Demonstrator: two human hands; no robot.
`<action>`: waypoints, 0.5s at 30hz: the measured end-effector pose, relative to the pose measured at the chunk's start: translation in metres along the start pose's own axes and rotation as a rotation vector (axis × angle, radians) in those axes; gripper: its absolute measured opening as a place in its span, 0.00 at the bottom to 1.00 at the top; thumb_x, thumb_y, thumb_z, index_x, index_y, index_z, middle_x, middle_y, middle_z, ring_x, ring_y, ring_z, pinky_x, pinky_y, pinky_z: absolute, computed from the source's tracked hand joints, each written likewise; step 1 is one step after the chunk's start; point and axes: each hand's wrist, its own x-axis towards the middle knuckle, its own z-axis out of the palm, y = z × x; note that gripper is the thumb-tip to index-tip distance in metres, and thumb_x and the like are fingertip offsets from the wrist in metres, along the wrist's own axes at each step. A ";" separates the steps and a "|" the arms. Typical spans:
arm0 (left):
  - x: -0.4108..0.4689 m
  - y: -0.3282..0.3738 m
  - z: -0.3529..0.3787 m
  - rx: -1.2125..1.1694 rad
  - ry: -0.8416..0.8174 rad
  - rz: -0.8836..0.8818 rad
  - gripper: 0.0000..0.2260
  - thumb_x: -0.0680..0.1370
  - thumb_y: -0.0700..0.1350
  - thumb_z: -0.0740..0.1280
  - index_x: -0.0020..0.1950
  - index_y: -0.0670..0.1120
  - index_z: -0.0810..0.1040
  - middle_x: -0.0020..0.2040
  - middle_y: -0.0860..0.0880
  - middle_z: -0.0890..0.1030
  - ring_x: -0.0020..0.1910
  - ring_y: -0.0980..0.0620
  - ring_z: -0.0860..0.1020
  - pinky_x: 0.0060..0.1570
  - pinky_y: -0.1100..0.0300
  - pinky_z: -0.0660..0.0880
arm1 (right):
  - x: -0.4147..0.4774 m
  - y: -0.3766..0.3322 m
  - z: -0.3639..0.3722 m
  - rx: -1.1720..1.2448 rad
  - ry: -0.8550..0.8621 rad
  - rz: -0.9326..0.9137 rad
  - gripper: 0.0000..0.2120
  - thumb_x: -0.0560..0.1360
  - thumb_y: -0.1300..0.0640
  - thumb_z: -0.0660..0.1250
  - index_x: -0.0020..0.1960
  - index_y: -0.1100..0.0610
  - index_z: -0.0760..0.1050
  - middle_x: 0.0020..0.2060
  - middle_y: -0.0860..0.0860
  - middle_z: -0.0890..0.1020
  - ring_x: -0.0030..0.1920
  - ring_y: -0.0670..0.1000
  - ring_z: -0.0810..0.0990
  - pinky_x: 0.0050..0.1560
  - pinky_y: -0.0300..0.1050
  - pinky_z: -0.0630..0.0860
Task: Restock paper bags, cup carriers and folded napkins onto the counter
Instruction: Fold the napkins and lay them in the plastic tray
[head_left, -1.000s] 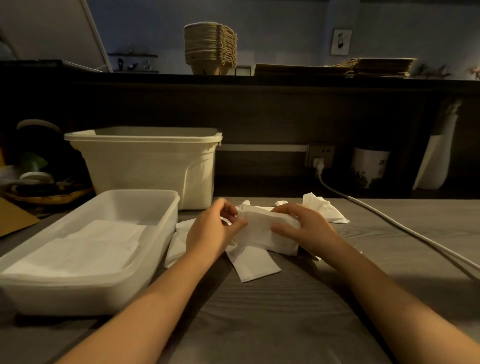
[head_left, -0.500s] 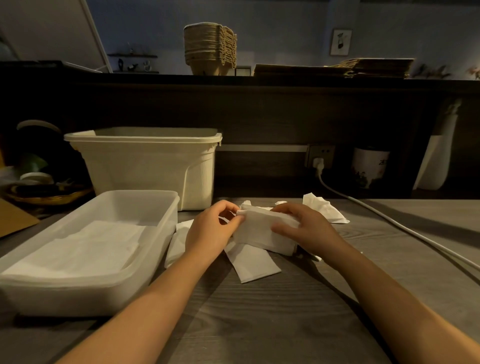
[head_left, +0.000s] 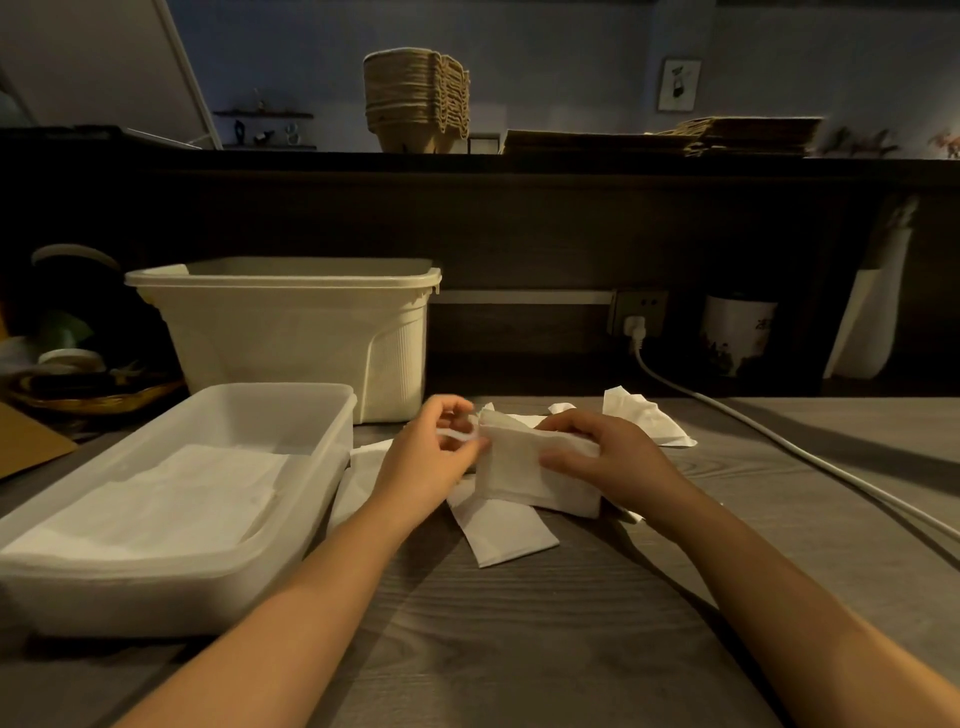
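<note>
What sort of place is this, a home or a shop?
Likely the staff side of a café counter: stacked cup carriers and flat paper bags sit on the raised ledge, with folded napkins on the table below.

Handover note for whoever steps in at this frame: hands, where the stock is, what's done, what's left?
Left hand pinches the left edge of the held napkin; right hand grips its other side.
Done: cup carriers and paper bags sit stacked on the counter.
Flat napkins lie in the clear tray; folded napkins lie on the table by the hands.
Left: finish folding, then move the napkins up to the counter.
</note>
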 end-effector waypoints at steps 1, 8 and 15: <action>0.000 0.001 0.001 -0.006 -0.011 0.014 0.19 0.74 0.45 0.70 0.62 0.54 0.68 0.57 0.54 0.74 0.51 0.59 0.74 0.44 0.68 0.73 | 0.000 0.000 0.000 -0.002 0.001 -0.001 0.09 0.74 0.54 0.68 0.52 0.44 0.73 0.43 0.33 0.70 0.43 0.36 0.68 0.42 0.29 0.67; -0.005 0.005 0.005 0.090 -0.171 0.017 0.23 0.77 0.47 0.65 0.70 0.52 0.63 0.68 0.51 0.70 0.66 0.54 0.68 0.55 0.64 0.66 | -0.001 -0.001 0.000 0.065 0.000 0.004 0.09 0.74 0.53 0.68 0.52 0.43 0.74 0.50 0.41 0.73 0.48 0.41 0.71 0.42 0.34 0.72; -0.005 0.005 0.000 0.198 -0.211 0.082 0.15 0.79 0.47 0.62 0.65 0.53 0.65 0.65 0.50 0.72 0.60 0.54 0.71 0.59 0.55 0.73 | -0.005 -0.001 -0.006 -0.045 -0.168 0.065 0.18 0.73 0.51 0.69 0.60 0.39 0.67 0.48 0.39 0.71 0.54 0.47 0.72 0.56 0.50 0.76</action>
